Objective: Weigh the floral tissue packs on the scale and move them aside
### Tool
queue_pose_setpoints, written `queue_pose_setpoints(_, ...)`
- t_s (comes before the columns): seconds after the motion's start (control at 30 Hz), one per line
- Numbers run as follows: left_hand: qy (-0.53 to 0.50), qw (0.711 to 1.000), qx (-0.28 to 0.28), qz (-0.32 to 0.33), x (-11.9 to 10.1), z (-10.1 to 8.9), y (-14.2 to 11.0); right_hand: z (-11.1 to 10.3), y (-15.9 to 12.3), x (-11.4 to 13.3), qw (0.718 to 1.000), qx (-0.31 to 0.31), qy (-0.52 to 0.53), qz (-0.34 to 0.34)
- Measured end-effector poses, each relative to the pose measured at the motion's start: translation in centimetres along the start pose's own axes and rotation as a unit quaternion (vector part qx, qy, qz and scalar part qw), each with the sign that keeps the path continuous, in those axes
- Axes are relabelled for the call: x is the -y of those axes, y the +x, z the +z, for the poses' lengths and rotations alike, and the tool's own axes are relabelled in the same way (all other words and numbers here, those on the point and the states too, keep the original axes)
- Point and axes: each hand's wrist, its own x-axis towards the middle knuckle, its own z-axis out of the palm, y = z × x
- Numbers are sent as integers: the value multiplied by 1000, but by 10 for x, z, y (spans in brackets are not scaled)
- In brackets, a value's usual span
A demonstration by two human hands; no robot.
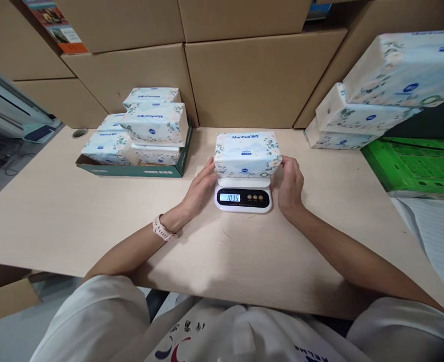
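A soft pack of tissues with a floral print lies on a white digital scale, whose lit display shows digits that look like 1035. My left hand is at the pack's left end, its fingers against the side. At the opposite end my right hand has its fingers bent against the wrapper, so the pack is held between both hands. The scale's platform is mostly covered by the pack.
On the left stands a green tray with several tissue packs piled in it. More tissue packs are stacked at the right, near a green plastic crate. Cardboard boxes form a wall behind the table.
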Motion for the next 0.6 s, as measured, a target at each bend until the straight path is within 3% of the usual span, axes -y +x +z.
queue_pose_setpoints(0.17,29,996,56,63,-27,8,-16,4,-12,22,996,24,76,-44)
queue_pose_setpoints(0.33,23,989,-50,140,-62,9,-17,26,-7,49,989,41,88,-116)
queue_pose_setpoints(0.47,48,947,-123,292,-90,-15,4,70,16,69,967,85,90,-224)
queue_pose_setpoints(0.6,69,888,-151,430,-125,-54,36,134,49,84,941,164,30,-294)
